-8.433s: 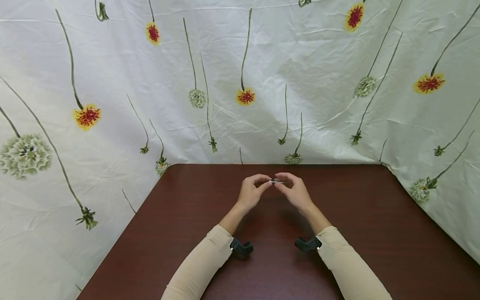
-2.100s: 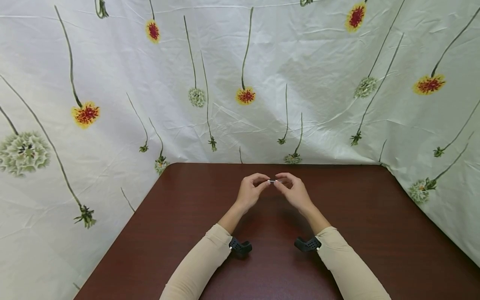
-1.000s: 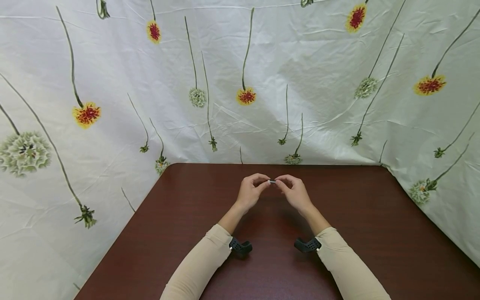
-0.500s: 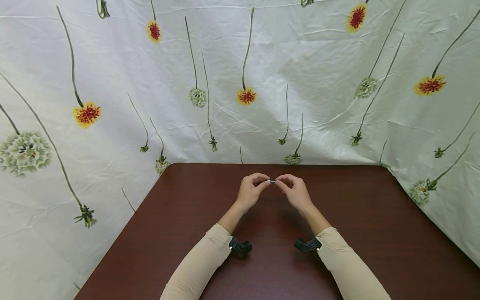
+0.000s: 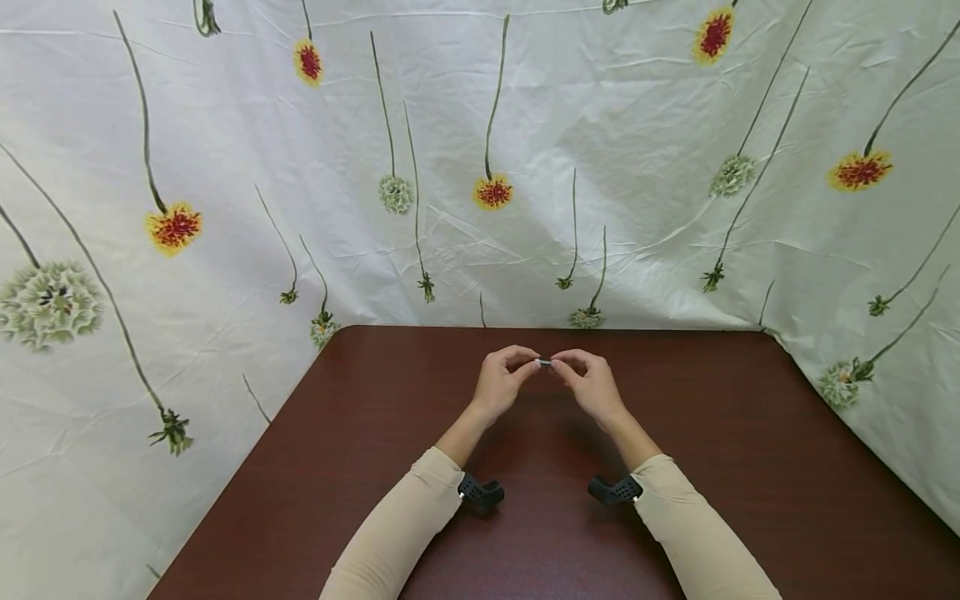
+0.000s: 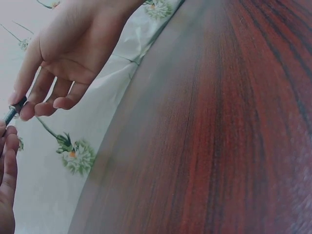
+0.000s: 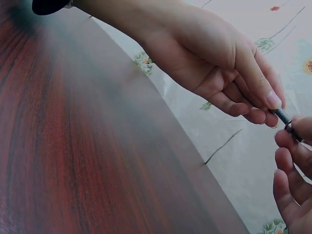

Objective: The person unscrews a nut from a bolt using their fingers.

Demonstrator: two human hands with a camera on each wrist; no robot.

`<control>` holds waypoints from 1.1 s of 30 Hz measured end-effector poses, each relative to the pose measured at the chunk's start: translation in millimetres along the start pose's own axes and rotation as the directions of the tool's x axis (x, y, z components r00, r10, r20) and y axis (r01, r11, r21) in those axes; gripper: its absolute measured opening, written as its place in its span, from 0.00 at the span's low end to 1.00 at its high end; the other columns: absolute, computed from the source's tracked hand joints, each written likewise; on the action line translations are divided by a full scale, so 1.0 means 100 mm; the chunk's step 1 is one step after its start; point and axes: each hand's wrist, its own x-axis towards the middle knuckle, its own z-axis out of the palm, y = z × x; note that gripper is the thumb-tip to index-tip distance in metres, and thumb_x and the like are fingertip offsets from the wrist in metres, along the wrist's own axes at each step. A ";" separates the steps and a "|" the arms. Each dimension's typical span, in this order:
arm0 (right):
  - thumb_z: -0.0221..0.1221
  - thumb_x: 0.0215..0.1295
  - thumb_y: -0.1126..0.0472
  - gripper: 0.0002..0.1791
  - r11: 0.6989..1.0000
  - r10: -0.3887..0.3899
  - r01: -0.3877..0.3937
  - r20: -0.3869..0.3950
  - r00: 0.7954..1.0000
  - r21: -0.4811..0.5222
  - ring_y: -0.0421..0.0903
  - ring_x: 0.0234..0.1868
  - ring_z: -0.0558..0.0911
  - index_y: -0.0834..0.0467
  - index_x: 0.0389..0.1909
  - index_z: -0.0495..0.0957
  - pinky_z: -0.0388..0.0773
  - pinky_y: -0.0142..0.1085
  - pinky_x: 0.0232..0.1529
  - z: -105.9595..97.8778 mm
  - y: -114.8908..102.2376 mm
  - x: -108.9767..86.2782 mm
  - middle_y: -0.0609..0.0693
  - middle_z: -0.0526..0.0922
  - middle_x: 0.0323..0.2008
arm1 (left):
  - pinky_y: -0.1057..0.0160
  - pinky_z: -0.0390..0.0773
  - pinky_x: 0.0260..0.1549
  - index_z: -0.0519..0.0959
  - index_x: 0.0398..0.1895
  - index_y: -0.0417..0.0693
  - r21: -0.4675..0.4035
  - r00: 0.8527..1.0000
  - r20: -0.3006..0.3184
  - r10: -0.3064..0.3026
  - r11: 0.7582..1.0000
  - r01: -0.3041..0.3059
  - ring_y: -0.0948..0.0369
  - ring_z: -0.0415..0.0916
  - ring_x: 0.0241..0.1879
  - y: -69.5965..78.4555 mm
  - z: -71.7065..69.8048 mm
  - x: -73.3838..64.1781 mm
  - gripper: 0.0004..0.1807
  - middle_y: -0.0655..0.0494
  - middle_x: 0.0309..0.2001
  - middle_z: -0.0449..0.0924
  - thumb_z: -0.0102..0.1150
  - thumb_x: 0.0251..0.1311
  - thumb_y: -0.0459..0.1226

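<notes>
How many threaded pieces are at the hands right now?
1 in view: the threaded piece held between the left hand and the right hand. The grip may hide others.

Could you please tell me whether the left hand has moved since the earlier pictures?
No, the left hand shows no clear shift against the far table edge.

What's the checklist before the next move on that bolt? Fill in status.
1. Left hand pinches the bolt by its threaded end: ok.
2. Right hand pinches the dark end: ok.
3. Bolt held up off the table: ok.
4. Both bolt ends in plain sight: not ok, the hands partly cover them.
5. A nut on the threads: cannot tell, too small and partly covered.
6. Black wrist bands clear of the bolt: ok.
</notes>
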 end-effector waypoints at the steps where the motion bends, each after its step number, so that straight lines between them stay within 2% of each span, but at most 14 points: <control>1: 0.62 0.73 0.68 0.11 1.000 -0.013 0.013 -0.001 1.000 -0.002 0.65 0.47 0.84 0.72 0.50 0.82 0.79 0.34 0.39 0.00 0.06 0.02 0.65 0.86 0.44 | 0.63 0.81 0.41 0.86 0.44 0.34 0.001 1.000 0.002 -0.002 1.000 0.002 0.49 0.85 0.42 0.00 0.00 0.00 0.08 0.46 0.40 0.89 0.69 0.65 0.29; 6: 0.67 0.68 0.70 0.15 0.998 -0.068 0.068 -0.002 0.998 -0.018 0.58 0.48 0.83 0.67 0.53 0.81 0.78 0.39 0.44 0.00 0.11 0.03 0.61 0.85 0.48 | 0.62 0.81 0.41 0.85 0.44 0.33 -0.005 1.000 0.004 -0.005 1.000 0.005 0.47 0.85 0.43 0.01 -0.01 0.00 0.08 0.46 0.40 0.88 0.68 0.65 0.29; 10: 0.66 0.72 0.64 0.14 1.000 -0.025 0.025 -0.008 1.000 -0.003 0.60 0.45 0.84 0.65 0.55 0.81 0.82 0.49 0.45 0.01 0.10 0.03 0.62 0.85 0.46 | 0.63 0.81 0.41 0.86 0.44 0.35 -0.014 1.000 0.001 0.005 1.000 -0.005 0.42 0.84 0.43 0.00 0.00 0.00 0.07 0.42 0.41 0.88 0.68 0.65 0.28; 13: 0.63 0.75 0.62 0.13 1.000 0.006 -0.005 -0.010 1.000 0.016 0.63 0.45 0.85 0.66 0.52 0.83 0.82 0.56 0.45 0.01 0.10 0.02 0.65 0.86 0.44 | 0.65 0.80 0.40 0.85 0.45 0.33 -0.007 1.000 0.009 0.005 1.000 -0.005 0.39 0.84 0.43 0.00 0.00 0.00 0.07 0.37 0.42 0.87 0.67 0.65 0.26; 14: 0.62 0.75 0.63 0.12 1.000 0.011 -0.011 -0.008 1.000 0.019 0.63 0.44 0.84 0.68 0.51 0.83 0.81 0.59 0.46 0.01 0.10 0.03 0.66 0.86 0.44 | 0.66 0.80 0.40 0.85 0.45 0.31 -0.007 1.000 0.016 0.004 1.000 -0.004 0.38 0.83 0.44 0.04 0.00 -0.01 0.07 0.35 0.42 0.87 0.66 0.66 0.25; 17: 0.62 0.73 0.70 0.10 1.000 -0.008 0.008 0.008 1.000 0.013 0.64 0.47 0.84 0.71 0.50 0.81 0.83 0.50 0.44 0.01 0.00 0.00 0.68 0.84 0.46 | 0.66 0.81 0.40 0.84 0.44 0.29 0.000 1.000 0.022 0.009 1.000 -0.009 0.37 0.83 0.43 0.20 -0.01 -0.04 0.06 0.32 0.42 0.86 0.64 0.65 0.23; 20: 0.63 0.70 0.72 0.13 1.000 -0.015 0.015 0.016 1.000 0.001 0.62 0.46 0.83 0.71 0.54 0.80 0.82 0.47 0.41 0.01 -0.01 0.00 0.68 0.83 0.50 | 0.66 0.81 0.40 0.83 0.44 0.28 -0.005 1.000 0.022 0.018 1.000 -0.018 0.36 0.83 0.43 0.36 -0.03 -0.08 0.06 0.30 0.42 0.85 0.64 0.65 0.21; 21: 0.63 0.71 0.71 0.14 1.000 -0.013 0.013 0.012 1.000 0.001 0.59 0.45 0.84 0.70 0.55 0.80 0.82 0.46 0.41 0.01 -0.02 -0.01 0.67 0.83 0.50 | 0.65 0.81 0.40 0.83 0.43 0.28 -0.006 1.000 0.018 0.022 1.000 -0.022 0.36 0.83 0.43 0.36 -0.02 -0.08 0.06 0.30 0.41 0.85 0.64 0.65 0.21; 24: 0.63 0.74 0.63 0.15 1.000 0.022 -0.022 -0.011 1.000 0.015 0.53 0.41 0.85 0.67 0.56 0.81 0.83 0.54 0.44 0.02 0.08 0.02 0.63 0.85 0.47 | 0.63 0.82 0.41 0.84 0.43 0.28 -0.010 1.000 0.013 0.023 1.000 -0.023 0.36 0.83 0.43 0.36 -0.02 -0.08 0.06 0.29 0.42 0.84 0.63 0.65 0.21; 27: 0.62 0.76 0.60 0.13 0.999 0.035 -0.034 -0.020 0.999 0.031 0.57 0.41 0.85 0.66 0.51 0.83 0.82 0.55 0.46 0.02 0.07 0.03 0.63 0.87 0.42 | 0.63 0.82 0.41 0.84 0.43 0.29 -0.004 1.000 0.013 0.019 1.000 -0.019 0.38 0.84 0.43 0.36 -0.02 -0.08 0.06 0.31 0.41 0.85 0.64 0.65 0.22; 30: 0.62 0.75 0.64 0.09 1.000 0.014 -0.014 -0.007 1.000 0.025 0.63 0.44 0.84 0.66 0.48 0.83 0.83 0.52 0.45 0.01 0.08 0.02 0.64 0.87 0.42 | 0.63 0.82 0.41 0.84 0.44 0.30 0.004 1.000 0.017 0.012 1.000 -0.012 0.39 0.84 0.43 0.36 -0.02 -0.08 0.06 0.34 0.41 0.86 0.64 0.66 0.23; 33: 0.64 0.71 0.70 0.11 1.000 -0.005 0.005 0.014 1.000 0.008 0.62 0.46 0.83 0.65 0.52 0.80 0.82 0.45 0.43 0.00 0.08 0.02 0.63 0.85 0.47 | 0.63 0.82 0.41 0.84 0.44 0.29 0.002 1.000 0.025 0.006 1.000 -0.006 0.39 0.84 0.43 0.36 -0.03 -0.08 0.06 0.35 0.41 0.86 0.64 0.66 0.24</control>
